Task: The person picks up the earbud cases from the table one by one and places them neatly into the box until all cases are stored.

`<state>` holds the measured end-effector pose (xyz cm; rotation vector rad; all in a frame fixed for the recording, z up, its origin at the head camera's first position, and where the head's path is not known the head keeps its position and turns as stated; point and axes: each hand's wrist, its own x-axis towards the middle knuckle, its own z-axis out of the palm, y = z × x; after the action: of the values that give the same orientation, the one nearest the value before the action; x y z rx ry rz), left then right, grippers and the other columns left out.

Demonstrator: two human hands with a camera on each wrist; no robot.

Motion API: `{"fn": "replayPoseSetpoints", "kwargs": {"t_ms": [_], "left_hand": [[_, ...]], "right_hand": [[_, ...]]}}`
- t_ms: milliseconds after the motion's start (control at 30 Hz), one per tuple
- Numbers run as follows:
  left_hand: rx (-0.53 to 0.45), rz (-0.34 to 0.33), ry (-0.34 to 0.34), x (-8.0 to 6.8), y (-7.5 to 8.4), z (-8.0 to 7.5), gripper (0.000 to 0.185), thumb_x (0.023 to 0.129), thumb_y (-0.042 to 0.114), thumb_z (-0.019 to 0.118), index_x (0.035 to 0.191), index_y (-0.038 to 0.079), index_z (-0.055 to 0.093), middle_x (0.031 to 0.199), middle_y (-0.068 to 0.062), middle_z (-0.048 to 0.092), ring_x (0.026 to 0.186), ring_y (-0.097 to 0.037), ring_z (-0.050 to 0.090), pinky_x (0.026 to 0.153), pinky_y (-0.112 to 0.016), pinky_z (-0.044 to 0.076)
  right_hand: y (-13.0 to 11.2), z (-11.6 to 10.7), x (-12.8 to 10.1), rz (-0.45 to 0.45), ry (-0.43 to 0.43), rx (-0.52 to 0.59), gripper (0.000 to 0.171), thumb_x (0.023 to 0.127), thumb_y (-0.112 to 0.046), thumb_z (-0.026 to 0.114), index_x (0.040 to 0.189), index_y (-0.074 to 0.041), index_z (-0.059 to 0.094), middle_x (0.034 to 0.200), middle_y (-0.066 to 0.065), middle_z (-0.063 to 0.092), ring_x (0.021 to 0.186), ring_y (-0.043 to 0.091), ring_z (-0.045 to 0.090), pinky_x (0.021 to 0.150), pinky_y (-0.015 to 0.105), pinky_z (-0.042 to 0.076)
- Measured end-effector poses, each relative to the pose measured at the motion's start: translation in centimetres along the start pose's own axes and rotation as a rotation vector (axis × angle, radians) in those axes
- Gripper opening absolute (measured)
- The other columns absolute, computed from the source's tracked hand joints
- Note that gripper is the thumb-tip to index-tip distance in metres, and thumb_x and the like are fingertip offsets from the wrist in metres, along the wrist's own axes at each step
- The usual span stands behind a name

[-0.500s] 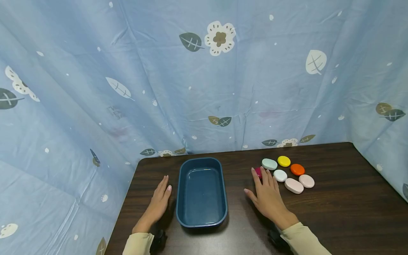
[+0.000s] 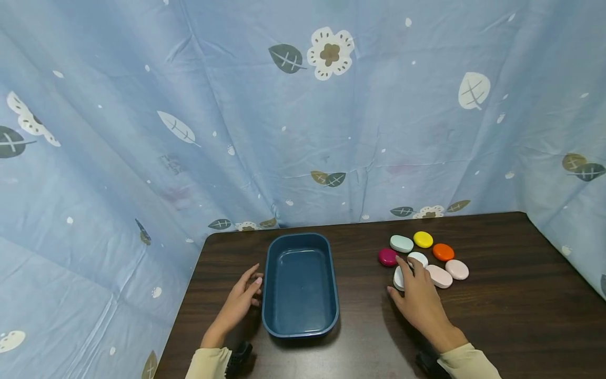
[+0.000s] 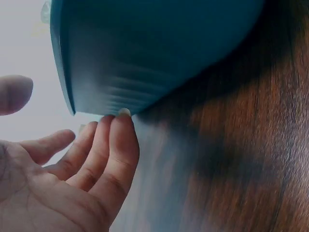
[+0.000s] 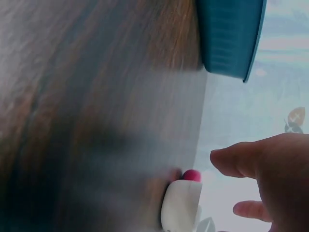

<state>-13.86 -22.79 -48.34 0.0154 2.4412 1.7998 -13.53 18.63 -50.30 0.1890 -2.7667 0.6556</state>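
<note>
My right hand point(image 2: 421, 305) hovers with loosely bent fingers over a smooth oval white piece point(image 2: 399, 279), partly hidden by those fingers. In the right wrist view that white piece point(image 4: 180, 207) lies below the thumb, apart from it. Left of the fingertips is a round magenta piece point(image 2: 387, 257), and a second white piece point(image 2: 418, 258) shows behind them. My left hand point(image 2: 236, 305) is beside the left wall of a dark blue rectangular tub point(image 2: 266, 284), fingers slightly bent. Its fingertips are near the ribbed tub wall point(image 3: 120, 58) in the left wrist view; contact is unclear.
Around the right hand lie more smooth oval pieces: pale green point(image 2: 401, 243), yellow point(image 2: 423, 239), orange point(image 2: 443, 252) and two pale pink, one point(image 2: 456, 269) farther right. Dark wood table point(image 2: 521, 295) extends beneath. A blue patterned curtain point(image 2: 360, 121) hangs behind it.
My right hand has moved right and nearer to me, uncovering the magenta piece and the nearest white piece. My left hand has shifted toward the tub, its fingers more bent.
</note>
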Motion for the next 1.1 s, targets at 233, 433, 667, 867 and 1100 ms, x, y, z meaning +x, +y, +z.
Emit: {"fn": "replayPoseSetpoints", "kwargs": {"t_ms": [233, 433, 667, 867, 1100], "left_hand": [[-0.055, -0.033, 0.029, 0.1, 0.1, 0.3, 0.05, 0.109, 0.009, 0.053, 0.154, -0.009, 0.042, 0.132, -0.022, 0.057, 0.086, -0.016, 0.062, 0.066, -0.032, 0.057], [-0.085, -0.064, 0.044, 0.2, 0.0, 0.6, 0.046, 0.106, 0.003, 0.056, 0.15, -0.008, 0.049, 0.122, -0.019, 0.058, 0.08, -0.017, 0.063, 0.063, -0.03, 0.056], [-0.144, -0.094, 0.068, 0.2, 0.0, 0.9, 0.043, 0.104, 0.001, 0.057, 0.147, -0.005, 0.055, 0.117, -0.016, 0.057, 0.079, -0.017, 0.06, 0.06, -0.027, 0.053], [-0.171, -0.114, 0.078, 0.3, -0.1, 1.0, 0.043, 0.103, 0.0, 0.059, 0.145, -0.005, 0.057, 0.111, -0.012, 0.057, 0.078, -0.016, 0.058, 0.059, -0.027, 0.052], [-0.19, -0.123, 0.076, 0.4, -0.1, 1.0, 0.044, 0.102, 0.0, 0.061, 0.145, -0.004, 0.058, 0.106, -0.01, 0.057, 0.073, -0.015, 0.055, 0.058, -0.027, 0.052]], "right_hand": [[0.7, -0.4, -0.2, 0.049, -0.038, 0.049, 0.075, 0.084, -0.011, 0.086, 0.147, 0.009, 0.049, 0.139, 0.041, 0.046, 0.117, 0.059, 0.054, 0.088, 0.072, 0.052], [1.2, -0.5, -0.2, 0.042, -0.042, 0.065, 0.073, 0.083, -0.007, 0.086, 0.144, 0.012, 0.05, 0.133, 0.04, 0.049, 0.113, 0.056, 0.056, 0.091, 0.07, 0.051], [1.5, -0.4, 0.0, 0.038, -0.07, 0.075, 0.073, 0.083, -0.007, 0.086, 0.144, 0.013, 0.05, 0.13, 0.039, 0.051, 0.113, 0.054, 0.059, 0.095, 0.068, 0.05], [1.7, -0.1, 0.3, 0.008, -0.06, 0.068, 0.07, 0.083, -0.004, 0.086, 0.14, 0.017, 0.052, 0.127, 0.039, 0.055, 0.112, 0.053, 0.061, 0.096, 0.066, 0.051], [1.9, 0.0, 0.5, -0.015, -0.047, 0.061, 0.063, 0.082, -0.002, 0.086, 0.133, 0.018, 0.056, 0.122, 0.037, 0.058, 0.109, 0.051, 0.063, 0.094, 0.065, 0.052]]}}
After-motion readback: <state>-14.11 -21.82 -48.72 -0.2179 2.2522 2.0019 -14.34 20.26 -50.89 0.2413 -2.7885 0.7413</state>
